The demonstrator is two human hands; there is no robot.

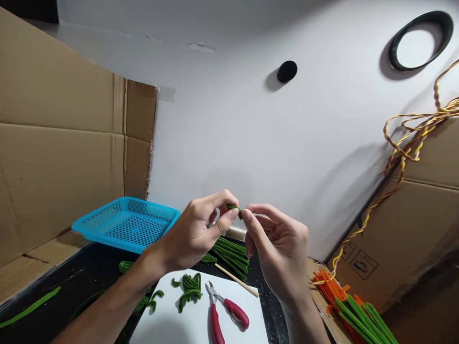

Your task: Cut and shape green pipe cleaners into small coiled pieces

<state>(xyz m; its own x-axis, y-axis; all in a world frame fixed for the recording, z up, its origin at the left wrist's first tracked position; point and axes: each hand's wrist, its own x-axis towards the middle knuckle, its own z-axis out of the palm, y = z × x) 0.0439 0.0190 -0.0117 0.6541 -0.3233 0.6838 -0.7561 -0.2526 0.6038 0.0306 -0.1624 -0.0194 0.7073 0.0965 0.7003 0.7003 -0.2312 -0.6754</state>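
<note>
My left hand (201, 229) pinches a short curled piece of dark green pipe cleaner (232, 207) between thumb and fingers. The thumb and index finger of my right hand (276, 234) close on the other end of that piece, so the hands nearly touch. Below them, red-handled nippers (234, 310) lie with their handles apart on a white sheet (165, 325). Beside the nippers is a small heap of bent green pipe cleaner pieces (190, 286). A bundle of straight green pipe cleaners (233, 255) lies behind the sheet, partly covered by my left hand.
A blue perforated basket (125, 243) stands at the back left, near a cardboard wall (64, 143). A thin wooden stick (236, 279) crosses the sheet's far edge. Orange and light green stems (362, 310) lie at the right, below twisted yellow wire (405, 153). A green strip (32, 306) lies on the black table.
</note>
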